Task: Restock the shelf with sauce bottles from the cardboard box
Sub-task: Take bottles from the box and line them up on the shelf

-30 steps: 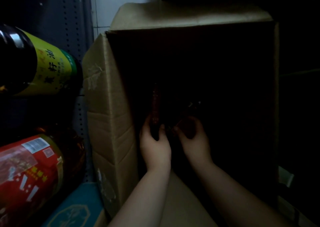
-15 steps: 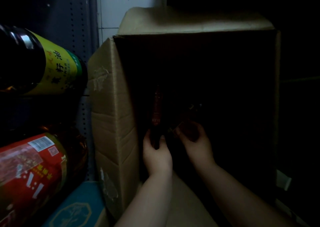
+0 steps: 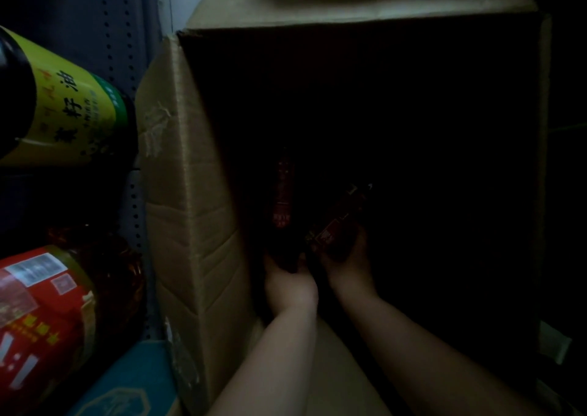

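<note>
2 hands (image 3: 290,283) grip slim dark bottles (image 3: 282,199) inside creased cardboard box (image 3: 190,193).

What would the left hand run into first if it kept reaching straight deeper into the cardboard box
Hard to say. The left hand already grips a dark sauce bottle pointing into the cardboard box. Beyond it is only darkness, so probably the box's far wall, though hidden bottles are possible.

Cardboard box (image 3: 190,167): tan-brown outside, near-black shadow inside. Two sauce bottles (image 3: 282,193) (image 3: 336,221): dark glass, red labels. At 9 o'clock, big bottle (image 3: 60,104): yellow label, green edge, dark characters. At 8 o'clock, jug (image 3: 41,314): red label, white barcode patch, amber contents. Blue carton (image 3: 127,387) below.
</note>
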A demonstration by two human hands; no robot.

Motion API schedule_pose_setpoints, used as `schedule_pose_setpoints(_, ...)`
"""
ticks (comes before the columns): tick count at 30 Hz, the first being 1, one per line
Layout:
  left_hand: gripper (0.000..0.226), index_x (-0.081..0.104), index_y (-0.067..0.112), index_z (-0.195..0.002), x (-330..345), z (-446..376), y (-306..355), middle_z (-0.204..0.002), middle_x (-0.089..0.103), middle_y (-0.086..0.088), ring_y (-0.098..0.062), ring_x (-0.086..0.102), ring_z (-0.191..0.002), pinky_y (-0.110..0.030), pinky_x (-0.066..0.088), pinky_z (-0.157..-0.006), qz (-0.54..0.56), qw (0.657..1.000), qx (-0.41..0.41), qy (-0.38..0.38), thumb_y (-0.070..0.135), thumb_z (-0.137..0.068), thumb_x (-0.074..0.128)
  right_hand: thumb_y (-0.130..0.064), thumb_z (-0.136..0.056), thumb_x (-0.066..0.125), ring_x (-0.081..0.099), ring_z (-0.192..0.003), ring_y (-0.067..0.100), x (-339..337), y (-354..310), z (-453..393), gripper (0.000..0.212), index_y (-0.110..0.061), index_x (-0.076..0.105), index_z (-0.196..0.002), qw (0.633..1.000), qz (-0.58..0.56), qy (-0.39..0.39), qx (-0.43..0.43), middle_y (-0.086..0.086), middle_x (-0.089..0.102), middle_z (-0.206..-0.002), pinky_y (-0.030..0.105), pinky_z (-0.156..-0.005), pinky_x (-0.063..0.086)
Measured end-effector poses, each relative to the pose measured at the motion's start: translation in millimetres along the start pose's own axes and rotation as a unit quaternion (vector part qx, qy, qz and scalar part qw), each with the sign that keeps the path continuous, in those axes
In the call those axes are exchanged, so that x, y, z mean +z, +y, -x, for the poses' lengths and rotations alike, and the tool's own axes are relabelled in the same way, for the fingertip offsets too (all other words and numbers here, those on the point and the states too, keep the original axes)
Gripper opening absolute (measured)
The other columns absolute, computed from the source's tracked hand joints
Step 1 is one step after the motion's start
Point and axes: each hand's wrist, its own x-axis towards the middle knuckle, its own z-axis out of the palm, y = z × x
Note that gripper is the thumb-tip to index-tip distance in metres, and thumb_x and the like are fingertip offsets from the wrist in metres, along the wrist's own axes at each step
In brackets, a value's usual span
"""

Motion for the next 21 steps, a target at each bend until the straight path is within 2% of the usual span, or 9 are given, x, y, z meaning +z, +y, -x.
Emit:
schedule_pose_setpoints(2, 0.061, 0.037, 0.017, -0.146, 2.4, -6.7, -7.5, -0.144, 0.048, -0.014, -0.033, 0.046, -0.133, -0.044, 0.039, -0.110, -0.035, 0.999, 0.006, -0.003, 0.030, -0.090, 0.058, -0.016, -0.079, 0.074, 0.026, -0.142, 0.019, 3.5, 3.2, -2.9, 0.099, -0.014, 0.005, -0.150, 1.000, 0.002, 0.011, 0.029, 0.008, 0.022, -0.156, 0.021, -0.109, 0.024)
schedule_pose_setpoints(3, 0.059, 0.038, 0.015, -0.145, 2.2, -8.8, -8.6, -0.144, 0.047, -0.016, -0.033, 0.046, -0.133, -0.045, 0.039, -0.110, -0.052, 0.999, 0.005, -0.005, 0.030, -0.091, 0.057, -0.018, -0.079, 0.074, 0.023, -0.144, 0.021, 5.3, 5.8, -5.2, 0.102, -0.013, 0.002, -0.150, 0.999, 0.005, 0.012, 0.042, 0.008, 0.018, -0.158, 0.025, -0.112, 0.021)
schedule_pose_setpoints(7, 0.049, 0.042, 0.011, -0.142, -2.8, -12.1, -5.3, -0.140, 0.051, -0.017, -0.033, 0.050, -0.129, -0.039, 0.042, -0.107, -0.119, 0.992, -0.001, -0.029, 0.023, -0.095, 0.051, -0.020, -0.079, 0.073, 0.017, -0.146, 0.023, 11.2, 13.9, -15.3, 0.102, -0.011, 0.001, -0.150, 0.998, 0.027, 0.015, 0.061, 0.009, 0.012, -0.159, 0.025, -0.113, 0.016)
schedule_pose_setpoints(11, 0.060, 0.026, 0.016, -0.150, -1.1, -11.5, -11.0, -0.147, 0.044, -0.013, -0.029, 0.046, -0.133, -0.040, 0.038, -0.110, -0.149, 0.986, 0.020, -0.075, 0.022, -0.096, 0.051, -0.017, -0.081, 0.071, 0.010, -0.147, 0.023, 18.5, 20.2, -20.4, 0.104, -0.010, -0.007, -0.150, 0.997, 0.007, 0.015, 0.075, 0.009, 0.005, -0.160, 0.025, -0.114, 0.014)
schedule_pose_setpoints(16, 0.055, 0.026, 0.015, -0.149, -3.9, -13.6, -10.1, -0.149, 0.040, -0.011, -0.026, 0.043, -0.136, -0.037, 0.034, -0.113, -0.215, 0.973, 0.047, -0.063, 0.018, -0.099, 0.046, -0.016, -0.081, 0.072, 0.008, -0.147, 0.022, 22.8, 25.6, -26.3, 0.104, -0.008, -0.007, -0.149, 0.996, 0.008, 0.025, 0.089, 0.010, 0.003, -0.160, 0.016, -0.104, 0.014)
schedule_pose_setpoints(21, 0.060, 0.016, 0.014, -0.152, -6.2, -10.7, -6.1, -0.148, 0.041, -0.013, -0.027, 0.045, -0.134, -0.036, 0.037, -0.110, -0.256, 0.963, 0.062, -0.055, 0.017, -0.099, 0.044, -0.019, -0.082, 0.071, 0.008, -0.147, 0.023, 25.3, 33.0, -32.6, 0.100, -0.008, -0.002, -0.150, 0.995, 0.014, 0.021, 0.096, 0.010, 0.003, -0.160, 0.023, -0.113, 0.009)
